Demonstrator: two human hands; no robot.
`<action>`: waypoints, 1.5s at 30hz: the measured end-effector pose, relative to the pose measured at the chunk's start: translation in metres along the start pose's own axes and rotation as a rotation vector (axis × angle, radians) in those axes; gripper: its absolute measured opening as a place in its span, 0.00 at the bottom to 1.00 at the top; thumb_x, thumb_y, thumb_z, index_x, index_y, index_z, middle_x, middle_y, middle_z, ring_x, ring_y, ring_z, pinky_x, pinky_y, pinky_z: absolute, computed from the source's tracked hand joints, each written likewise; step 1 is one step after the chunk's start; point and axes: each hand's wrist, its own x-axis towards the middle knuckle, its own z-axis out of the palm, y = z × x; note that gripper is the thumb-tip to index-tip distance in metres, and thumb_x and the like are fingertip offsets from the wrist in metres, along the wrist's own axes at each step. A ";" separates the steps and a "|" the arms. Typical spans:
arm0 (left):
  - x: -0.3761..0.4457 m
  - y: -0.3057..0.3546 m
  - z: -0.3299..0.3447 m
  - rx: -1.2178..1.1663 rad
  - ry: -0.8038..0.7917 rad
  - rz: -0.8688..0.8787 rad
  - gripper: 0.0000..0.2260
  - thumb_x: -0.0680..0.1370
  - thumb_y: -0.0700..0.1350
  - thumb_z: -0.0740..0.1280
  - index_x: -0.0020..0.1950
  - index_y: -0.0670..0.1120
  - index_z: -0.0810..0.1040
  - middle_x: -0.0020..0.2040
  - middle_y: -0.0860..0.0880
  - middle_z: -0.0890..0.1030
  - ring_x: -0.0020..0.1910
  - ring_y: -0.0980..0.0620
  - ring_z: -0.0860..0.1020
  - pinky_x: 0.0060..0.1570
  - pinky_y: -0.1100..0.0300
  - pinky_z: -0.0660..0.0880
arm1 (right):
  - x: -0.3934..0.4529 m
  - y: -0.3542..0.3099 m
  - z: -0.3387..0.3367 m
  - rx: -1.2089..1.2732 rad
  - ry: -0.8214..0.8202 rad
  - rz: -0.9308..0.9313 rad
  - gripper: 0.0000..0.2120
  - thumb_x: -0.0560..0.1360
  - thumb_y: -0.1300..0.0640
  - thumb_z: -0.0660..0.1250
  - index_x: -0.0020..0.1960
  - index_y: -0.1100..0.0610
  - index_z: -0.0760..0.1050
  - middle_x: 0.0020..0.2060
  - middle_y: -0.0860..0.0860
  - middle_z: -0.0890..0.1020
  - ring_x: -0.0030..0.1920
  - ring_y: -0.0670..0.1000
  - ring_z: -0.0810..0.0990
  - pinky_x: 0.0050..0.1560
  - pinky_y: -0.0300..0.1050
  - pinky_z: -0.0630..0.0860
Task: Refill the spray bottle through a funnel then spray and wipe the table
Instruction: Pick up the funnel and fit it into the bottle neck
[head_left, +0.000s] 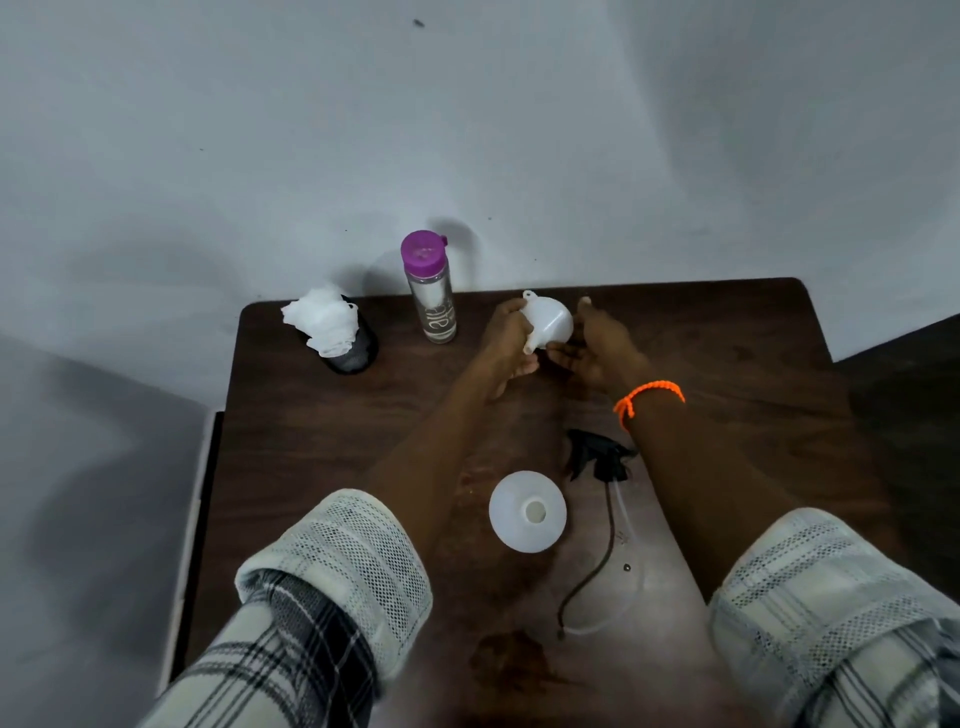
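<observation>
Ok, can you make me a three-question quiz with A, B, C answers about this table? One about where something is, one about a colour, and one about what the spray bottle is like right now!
1. Where is the funnel?
A. In the spray bottle's neck
B. Held up between both hands
C. Lying by the tissues

2. What colour is the water bottle cap?
A. Purple
B. Green
C. Orange

3. How is the spray bottle now?
A. Closed with its sprayer on
B. Tipped over
C. Upright with its neck open

Answers:
1 B: the left hand and right hand hold it above the table.
2 A: the cap on top is purple.
3 C: its neck is open, and the black spray head lies beside it.
</observation>
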 end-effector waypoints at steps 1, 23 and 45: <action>0.000 -0.001 -0.002 -0.003 0.008 -0.007 0.21 0.78 0.43 0.59 0.69 0.55 0.76 0.64 0.40 0.80 0.38 0.48 0.78 0.30 0.60 0.79 | -0.002 0.002 0.001 -0.007 0.003 -0.005 0.19 0.83 0.44 0.62 0.65 0.58 0.72 0.54 0.60 0.81 0.39 0.58 0.84 0.32 0.47 0.82; -0.091 0.041 -0.032 0.254 -0.074 0.211 0.05 0.81 0.46 0.67 0.50 0.47 0.81 0.43 0.45 0.86 0.39 0.50 0.83 0.41 0.58 0.77 | -0.140 -0.002 -0.023 -0.550 0.039 -1.060 0.10 0.74 0.63 0.72 0.55 0.57 0.79 0.53 0.48 0.82 0.50 0.44 0.81 0.45 0.32 0.75; -0.212 -0.027 -0.081 0.269 -0.184 0.171 0.19 0.81 0.52 0.71 0.51 0.34 0.84 0.41 0.40 0.87 0.37 0.51 0.84 0.38 0.60 0.82 | -0.241 0.079 -0.062 -0.140 -0.011 -0.581 0.07 0.80 0.58 0.70 0.52 0.61 0.84 0.43 0.58 0.87 0.41 0.58 0.87 0.35 0.47 0.83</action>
